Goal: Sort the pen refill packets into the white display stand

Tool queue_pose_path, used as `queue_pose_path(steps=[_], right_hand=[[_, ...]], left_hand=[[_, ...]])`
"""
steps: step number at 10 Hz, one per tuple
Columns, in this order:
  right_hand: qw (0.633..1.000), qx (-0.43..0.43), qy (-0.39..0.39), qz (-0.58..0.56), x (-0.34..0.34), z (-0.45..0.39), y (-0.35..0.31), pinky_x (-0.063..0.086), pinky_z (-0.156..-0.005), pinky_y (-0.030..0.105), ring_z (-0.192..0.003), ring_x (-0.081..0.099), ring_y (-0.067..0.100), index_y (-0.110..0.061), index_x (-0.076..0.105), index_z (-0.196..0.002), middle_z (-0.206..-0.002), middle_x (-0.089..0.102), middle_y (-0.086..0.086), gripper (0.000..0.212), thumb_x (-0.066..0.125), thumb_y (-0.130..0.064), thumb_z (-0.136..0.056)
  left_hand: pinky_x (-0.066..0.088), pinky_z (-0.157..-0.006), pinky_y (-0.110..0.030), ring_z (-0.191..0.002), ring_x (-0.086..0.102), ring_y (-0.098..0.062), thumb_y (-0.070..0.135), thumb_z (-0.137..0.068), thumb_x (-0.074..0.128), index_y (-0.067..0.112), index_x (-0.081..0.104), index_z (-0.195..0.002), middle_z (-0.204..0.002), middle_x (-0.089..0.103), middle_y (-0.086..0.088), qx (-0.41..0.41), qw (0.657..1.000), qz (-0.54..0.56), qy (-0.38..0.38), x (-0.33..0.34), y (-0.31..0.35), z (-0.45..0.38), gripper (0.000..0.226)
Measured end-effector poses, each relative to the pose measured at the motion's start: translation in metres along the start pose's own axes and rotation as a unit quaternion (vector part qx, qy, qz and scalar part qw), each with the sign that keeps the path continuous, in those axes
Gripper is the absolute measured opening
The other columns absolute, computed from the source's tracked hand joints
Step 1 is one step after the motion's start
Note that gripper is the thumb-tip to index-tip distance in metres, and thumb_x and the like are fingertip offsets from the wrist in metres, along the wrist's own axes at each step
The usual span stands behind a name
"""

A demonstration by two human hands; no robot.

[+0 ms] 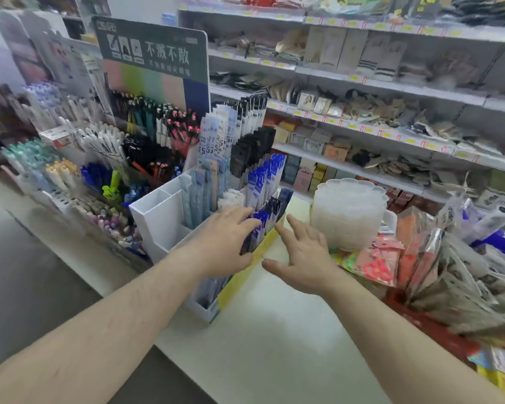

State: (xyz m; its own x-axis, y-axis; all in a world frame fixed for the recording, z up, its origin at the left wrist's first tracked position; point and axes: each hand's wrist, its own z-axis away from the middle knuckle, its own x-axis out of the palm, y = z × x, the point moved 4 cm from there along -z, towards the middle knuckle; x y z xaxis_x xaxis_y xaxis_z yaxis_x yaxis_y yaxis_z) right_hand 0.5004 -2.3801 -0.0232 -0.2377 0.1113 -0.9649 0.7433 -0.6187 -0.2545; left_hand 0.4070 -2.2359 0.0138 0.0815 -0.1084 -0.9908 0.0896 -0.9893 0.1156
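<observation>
Here, a person's two bare forearms reach forward over a pale counter [263,330] in a stationery shop, seen from a head-worn camera looking down. The left hand [219,243] lies palm down with its fingers straight and slightly spread, the fingertips resting on the tops of blue pen refill packets [257,225] that stand upright in the front row of a white display stand [158,220]. Whether the fingers press the packets or only touch them cannot be told. The right hand [301,258] hovers just beside the stand, fingers straight and fanned apart, thumb out to the side, holding nothing; its fingertips point toward the near end of the same blue row and the stand's yellow edge strip [245,272]. Beyond the left fingertips, further rows in the stand hold more blue packets [266,179], black packets [251,150] and pale blue-and-white packets [216,138], all upright. To the left of those fingers, two of the stand's compartments look open at the top. Past the right hand's fingertips sits a stack of clear scalloped plastic containers [347,211], and to the right of that hand lies a heap of packaged goods [438,258]. A pen rack [105,158] with a green sign [152,51] stands behind the white stand; shelves [391,91] fill the background.
</observation>
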Motion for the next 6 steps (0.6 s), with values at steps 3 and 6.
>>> queue_pose_path(steps=[3,6], right_hand=[[0.995,-0.064,-0.077,0.014,0.07,-0.019,-0.072,0.006,-0.121,0.04,-0.153,0.003,0.022,-0.022,-0.008,-0.159,-0.167,-0.01,-0.001,0.107,0.059,-0.057,-0.084],[0.998,0.059,0.038,0.0,0.041,-0.004,-0.087,0.008,-0.12,0.042,-0.152,0.008,0.023,-0.029,0.006,-0.159,-0.168,0.004,-0.004,0.096,0.06,-0.056,-0.085]], left_hand=[[0.006,-0.124,-0.034,-0.153,0.003,-0.021,0.035,-0.095,0.051,0.014,0.003,-0.158,-0.167,0.0,-0.004,-0.033,0.988,-0.038,-0.144,0.052,-0.037,0.047,0.083],[0.009,-0.124,-0.043,-0.153,-0.007,-0.023,0.04,-0.089,0.057,0.015,-0.005,-0.158,-0.166,-0.009,-0.007,0.061,0.993,0.041,-0.088,0.043,-0.056,0.055,0.096]])
